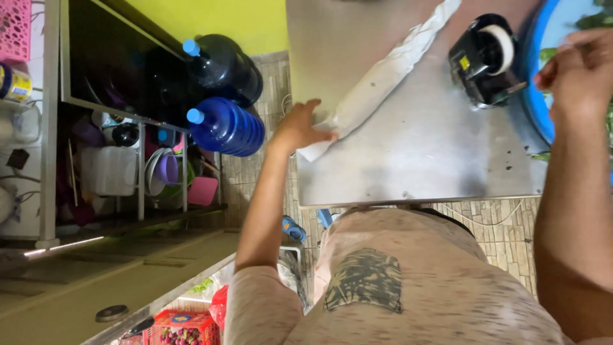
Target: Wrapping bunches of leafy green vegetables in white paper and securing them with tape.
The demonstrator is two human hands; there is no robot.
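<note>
Looking down past a mottled shirt, steel table as landmark. Left hand at the table's left edge, fingers pinching the near end of a long white wrapped roll lying diagonally across the tabletop. Right hand raised over the table's right side, loosely clenched; cannot tell if it holds anything. Black tape dispenser sits on the table between roll and blue basin, basin overlapping the right edge. Blue water jugs on the floor left of the table, dish rack beyond. Risk: pulling by one end could unwrap the roll or drag it off the edge; a swing may knock the dispenser.
</note>
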